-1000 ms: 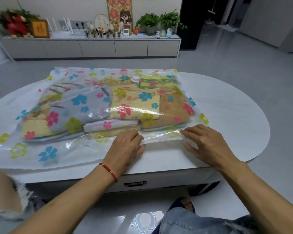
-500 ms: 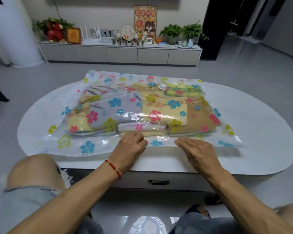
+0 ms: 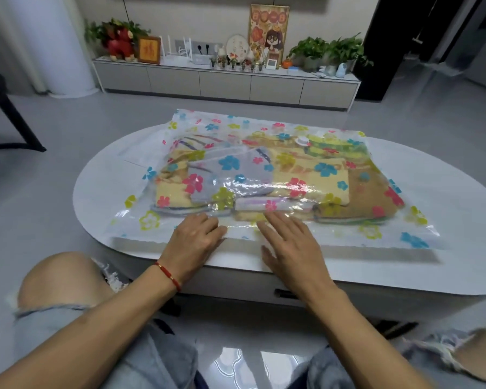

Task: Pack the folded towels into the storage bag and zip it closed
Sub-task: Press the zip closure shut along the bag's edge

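A clear storage bag [image 3: 278, 178] printed with coloured flowers lies flat on the white oval table [image 3: 446, 220], filling most of the tabletop from about nine o'clock to three o'clock. Folded towels [image 3: 306, 178] sit inside it, side by side and partly overlapping: a grey one at the left, yellow ones in the middle, a brown one at the right, and a green-striped one toward twelve o'clock. A small white valve [image 3: 302, 140] sits on top of the bag near that far edge. Both hands rest on the bag's near edge at six o'clock. The left hand [image 3: 192, 244] lies on the plastic with its fingers bent over the edge strip; whether it pinches the strip cannot be told. The right hand [image 3: 289, 242] lies just beside it, palm down, with straight, slightly spread fingers pressing the plastic flat. A red string bracelet [image 3: 169, 275] circles the left wrist. Bare knees in frayed denim shorts [image 3: 54, 327] show below the table edge.
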Demonstrator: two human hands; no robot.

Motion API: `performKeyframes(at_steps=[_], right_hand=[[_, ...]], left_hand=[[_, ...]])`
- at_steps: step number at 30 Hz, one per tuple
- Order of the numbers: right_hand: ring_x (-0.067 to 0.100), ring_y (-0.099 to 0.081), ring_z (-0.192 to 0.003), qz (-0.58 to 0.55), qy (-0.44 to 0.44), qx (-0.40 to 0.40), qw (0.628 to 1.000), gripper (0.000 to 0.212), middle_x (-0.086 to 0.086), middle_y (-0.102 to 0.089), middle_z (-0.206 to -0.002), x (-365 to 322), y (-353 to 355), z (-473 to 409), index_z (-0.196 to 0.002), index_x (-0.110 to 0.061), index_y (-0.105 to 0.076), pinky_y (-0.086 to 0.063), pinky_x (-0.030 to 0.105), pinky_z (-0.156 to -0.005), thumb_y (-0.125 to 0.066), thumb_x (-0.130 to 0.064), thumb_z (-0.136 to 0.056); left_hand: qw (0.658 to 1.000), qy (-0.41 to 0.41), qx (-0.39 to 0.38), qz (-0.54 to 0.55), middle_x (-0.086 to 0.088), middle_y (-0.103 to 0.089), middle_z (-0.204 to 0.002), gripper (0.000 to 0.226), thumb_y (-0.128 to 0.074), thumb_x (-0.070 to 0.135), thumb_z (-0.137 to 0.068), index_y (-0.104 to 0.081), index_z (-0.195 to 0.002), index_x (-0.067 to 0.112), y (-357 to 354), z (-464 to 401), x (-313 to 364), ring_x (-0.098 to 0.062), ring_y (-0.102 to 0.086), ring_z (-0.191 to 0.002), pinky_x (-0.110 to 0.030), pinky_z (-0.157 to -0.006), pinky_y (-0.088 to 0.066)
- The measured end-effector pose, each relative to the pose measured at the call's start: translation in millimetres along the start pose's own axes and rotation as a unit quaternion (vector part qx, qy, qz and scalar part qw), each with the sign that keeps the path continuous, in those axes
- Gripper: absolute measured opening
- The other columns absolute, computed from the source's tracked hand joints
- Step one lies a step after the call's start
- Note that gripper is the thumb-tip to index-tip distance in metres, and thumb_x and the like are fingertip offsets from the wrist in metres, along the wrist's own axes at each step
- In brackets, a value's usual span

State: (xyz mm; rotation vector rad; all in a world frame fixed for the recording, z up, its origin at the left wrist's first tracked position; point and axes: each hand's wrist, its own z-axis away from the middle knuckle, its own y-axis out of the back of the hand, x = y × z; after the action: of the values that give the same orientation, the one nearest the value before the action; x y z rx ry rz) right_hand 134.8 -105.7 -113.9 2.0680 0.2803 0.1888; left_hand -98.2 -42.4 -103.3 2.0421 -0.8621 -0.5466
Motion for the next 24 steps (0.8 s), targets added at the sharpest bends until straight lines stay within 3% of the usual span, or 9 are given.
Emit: performKeyframes(at_steps=[2,4,7,11,15,20,24], right_hand=[[0.033,-0.064,-0.128,-0.014,0.041,-0.023,0.999,0.039,0.011,-0.069,-0.136,-31,-11,-21,-0.124,-0.008,-0.072,-0.050,0.048,-0.108,-0.073,-0.011,-0.086],[0.033,-0.070,-0.117,-0.037,0.039,-0.019,0.998,0.035,0.009,-0.076,-0.124,-41,-17,-29,-0.114,-0.010,-0.076,-0.056,0.044,-0.099,-0.073,-0.001,-0.080],[0.033,-0.074,-0.109,-0.053,0.011,0.008,0.999,0.048,0.010,-0.079,-0.115,-38,-24,-23,-0.106,-0.008,-0.079,-0.060,0.043,-0.090,-0.082,0.011,-0.063],[0.033,-0.072,-0.115,-0.082,-0.011,0.031,0.996,0.056,0.010,-0.078,-0.116,-42,-37,-17,-0.105,-0.007,-0.079,-0.059,0.045,-0.094,-0.079,0.021,-0.056],[0.037,-0.071,-0.117,-0.105,-0.038,0.028,0.993,0.050,0.012,-0.079,-0.114,-46,-46,-9,-0.106,-0.005,-0.079,-0.059,0.051,-0.095,-0.083,0.020,-0.063],[0.041,-0.070,-0.117,-0.129,-0.047,0.033,0.990,0.044,0.012,-0.078,-0.117,-48,-52,-5,-0.109,-0.004,-0.079,-0.057,0.058,-0.097,-0.086,0.015,-0.069],[0.040,-0.072,-0.114,-0.148,-0.080,0.031,0.985,0.031,0.011,-0.079,-0.114,-52,-50,-6,-0.104,-0.005,-0.080,-0.056,0.059,-0.097,-0.086,0.007,-0.076]], left_hand=[[1.000,-0.001,-0.002,0.001,-0.008,-0.057,-0.071,0.012,-0.067,0.017,-0.091,-0.069,-0.081,0.010,3,1,-4,-0.030,-0.056,-0.065,-0.038,-0.056,-0.046],[1.000,0.000,-0.011,0.001,-0.008,-0.058,-0.072,0.015,-0.065,0.017,-0.092,-0.069,-0.080,0.010,7,3,-11,-0.029,-0.056,-0.066,-0.040,-0.056,-0.046],[0.999,-0.001,-0.032,0.001,-0.010,-0.060,-0.073,0.014,-0.065,0.014,-0.092,-0.069,-0.080,0.008,19,12,-32,-0.030,-0.056,-0.065,-0.040,-0.054,-0.047],[0.996,0.042,-0.081,-0.021,-0.012,-0.063,-0.076,0.016,-0.062,0.016,-0.090,-0.073,-0.085,0.007,44,38,-71,-0.031,-0.060,-0.066,-0.040,-0.054,-0.049],[0.984,0.118,-0.130,-0.039,-0.012,-0.066,-0.077,0.007,-0.078,0.012,-0.080,-0.076,-0.087,0.009,68,63,-108,-0.033,-0.061,-0.069,-0.041,-0.057,-0.051],[0.969,0.191,-0.143,-0.069,-0.007,-0.066,-0.081,0.006,-0.077,0.019,-0.082,-0.076,-0.087,0.016,71,86,-126,-0.033,-0.061,-0.074,-0.038,-0.056,-0.049],[0.957,0.242,-0.149,-0.053,-0.008,-0.065,-0.086,0.008,-0.073,0.018,-0.086,-0.076,-0.092,0.012,70,95,-133,-0.035,-0.063,-0.080,-0.043,-0.062,-0.053]])
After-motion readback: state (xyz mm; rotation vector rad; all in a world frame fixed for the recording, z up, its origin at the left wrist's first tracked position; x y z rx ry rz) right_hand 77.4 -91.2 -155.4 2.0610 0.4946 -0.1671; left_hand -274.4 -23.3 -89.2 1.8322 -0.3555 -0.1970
